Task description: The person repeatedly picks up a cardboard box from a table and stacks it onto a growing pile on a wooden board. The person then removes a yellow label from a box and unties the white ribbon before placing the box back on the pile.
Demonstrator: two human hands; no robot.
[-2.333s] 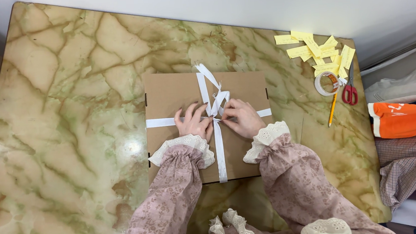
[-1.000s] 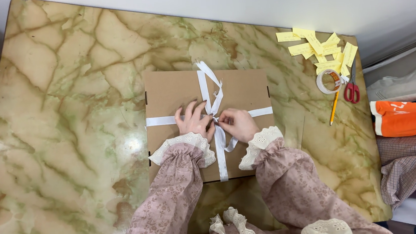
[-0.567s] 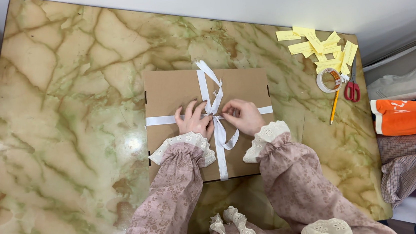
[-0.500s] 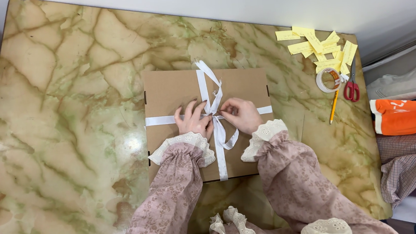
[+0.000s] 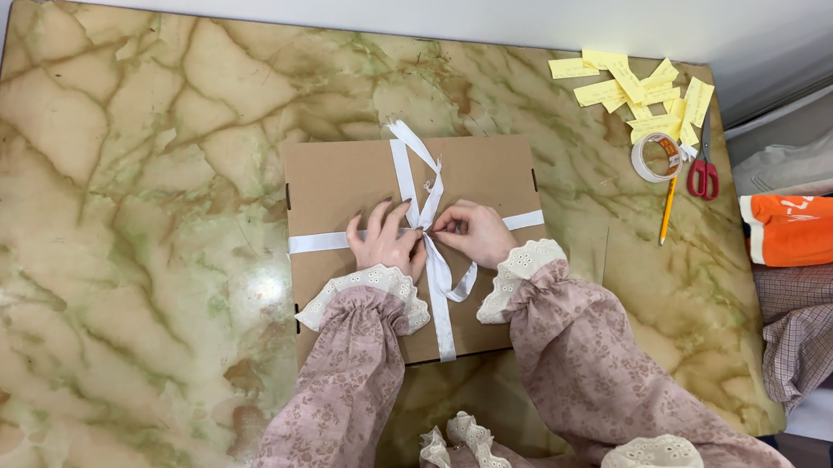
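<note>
Ribbon (image 5: 436,262), white and flat, was found wrapped crosswise over a flat brown cardboard box (image 5: 342,180) that lay near the middle of the marbled green-and-tan desk (image 5: 131,189).

Head view: the only view supplied. The left hand (image 5: 384,242) lay on the box lid with fingers spread, its thumb side against the ribbon crossing, apparently to pin the horizontal band so the crossing could not slip. The right hand (image 5: 477,231) was closed narrowly, fingertips pinching the ribbon just at the crossing, which kept the strands taut there. One loose end ran up and away over the far edge of the box; a loop and tail hung down toward the near edge, between the lace cuffs of the two sleeves.

At the far right corner of the desk, well apart from the box, lay a scatter of yellow paper slips (image 5: 640,94), a tape roll (image 5: 656,157), red-handled scissors (image 5: 703,174) and a pencil (image 5: 668,212), set aside out of the working area. Folded cloth, one piece orange (image 5: 818,226), lay beyond the desk's right edge.
</note>
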